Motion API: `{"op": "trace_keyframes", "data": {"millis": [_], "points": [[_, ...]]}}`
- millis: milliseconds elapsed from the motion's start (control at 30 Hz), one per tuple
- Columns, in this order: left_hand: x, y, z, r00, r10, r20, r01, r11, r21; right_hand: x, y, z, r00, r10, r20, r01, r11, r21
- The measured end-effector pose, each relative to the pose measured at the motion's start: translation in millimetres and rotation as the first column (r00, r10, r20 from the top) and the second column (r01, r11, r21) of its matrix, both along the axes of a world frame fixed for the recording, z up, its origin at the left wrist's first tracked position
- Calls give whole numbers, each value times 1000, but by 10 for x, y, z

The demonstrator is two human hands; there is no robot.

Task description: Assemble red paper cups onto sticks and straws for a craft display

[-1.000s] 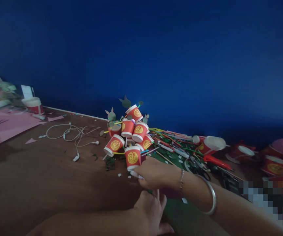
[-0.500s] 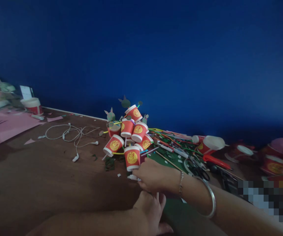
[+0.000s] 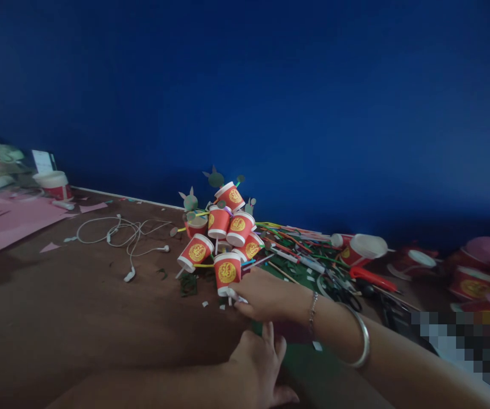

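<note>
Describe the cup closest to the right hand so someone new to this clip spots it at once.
Below the dark blue wall, a cluster of red paper cups with round gold emblems stands on the brown tabletop. Go to the cluster's bottom, just left of the bare right hand. The target is the white-rimmed red paper cup, lowest of the cluster and nearest that hand.

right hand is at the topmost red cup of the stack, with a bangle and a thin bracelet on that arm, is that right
Not the topmost cup: the head view shows the right hand by the base of the lowest front red cup. The bangle and thin bracelet are on that arm.
</note>
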State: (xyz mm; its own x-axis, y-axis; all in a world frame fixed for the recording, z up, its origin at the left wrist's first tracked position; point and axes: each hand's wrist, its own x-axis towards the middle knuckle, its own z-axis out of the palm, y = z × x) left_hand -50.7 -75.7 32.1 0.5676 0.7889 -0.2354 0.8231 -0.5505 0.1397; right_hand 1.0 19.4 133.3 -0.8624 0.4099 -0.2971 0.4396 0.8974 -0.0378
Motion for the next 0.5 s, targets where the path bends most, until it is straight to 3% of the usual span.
{"op": "trace_keyframes", "data": {"millis": [167, 367, 500], "points": [[-4, -4, -10, 1000, 10, -4, -10, 999, 37, 18, 24, -37, 999, -36, -21, 35, 999, -29], [-15, 3, 106, 1000, 2, -21, -3, 1000, -23, 82, 70, -28, 990, -90, -108, 89, 996, -11], [-10, -14, 103, 999, 40, -31, -38, 998, 58, 249, 105, 67, 923, -284, -258, 229, 947, -224]]}}
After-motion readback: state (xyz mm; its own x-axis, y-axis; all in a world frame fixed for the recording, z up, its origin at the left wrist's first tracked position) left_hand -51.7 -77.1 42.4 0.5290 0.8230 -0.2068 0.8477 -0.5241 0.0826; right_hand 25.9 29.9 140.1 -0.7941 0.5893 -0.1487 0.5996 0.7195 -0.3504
